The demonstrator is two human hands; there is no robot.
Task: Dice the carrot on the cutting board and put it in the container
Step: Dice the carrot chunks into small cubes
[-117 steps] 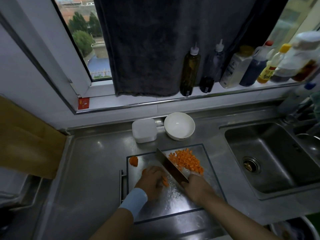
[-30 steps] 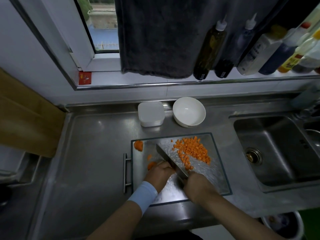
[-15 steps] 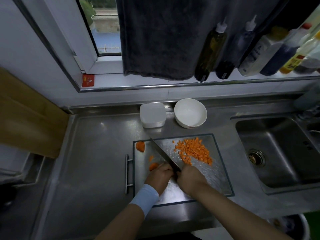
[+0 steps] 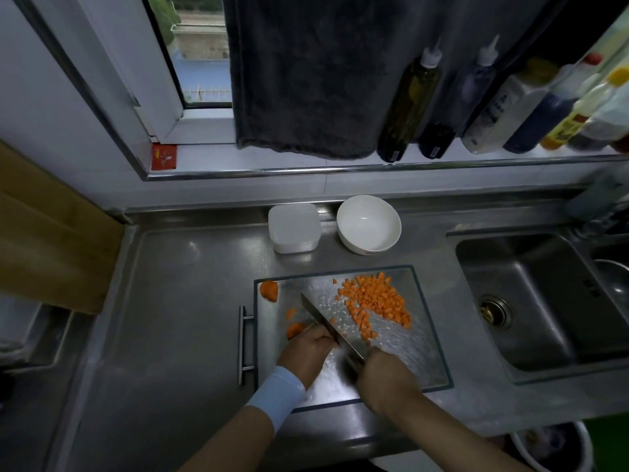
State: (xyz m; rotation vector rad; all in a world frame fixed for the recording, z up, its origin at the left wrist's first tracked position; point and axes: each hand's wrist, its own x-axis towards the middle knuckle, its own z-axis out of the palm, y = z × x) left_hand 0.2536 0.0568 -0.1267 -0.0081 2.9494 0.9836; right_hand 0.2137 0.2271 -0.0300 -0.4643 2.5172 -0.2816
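A glass cutting board (image 4: pixel 422 342) lies on the steel counter. A heap of diced carrot (image 4: pixel 376 303) covers its far right part. A carrot end (image 4: pixel 269 290) sits at the far left corner, and a small sliver (image 4: pixel 290 313) lies below it. My left hand (image 4: pixel 306 352) presses a carrot piece (image 4: pixel 294 329) onto the board. My right hand (image 4: pixel 386 379) grips the handle of a knife (image 4: pixel 328 327), whose blade rests against my left fingers. A white square container (image 4: pixel 294 228) and a white bowl (image 4: pixel 368 223) stand behind the board.
A sink (image 4: pixel 544 301) lies to the right of the board. Several bottles (image 4: pixel 408 103) line the window sill under a dark towel (image 4: pixel 306 80). A wooden board (image 4: pixel 44 233) leans at the left. A bin (image 4: pixel 551 444) shows at the lower right.
The knife has kept chopping beside my left fingers, and the diced heap on the right of the board has grown. Both hands stay near the board's front left; the camera tilted down slightly.
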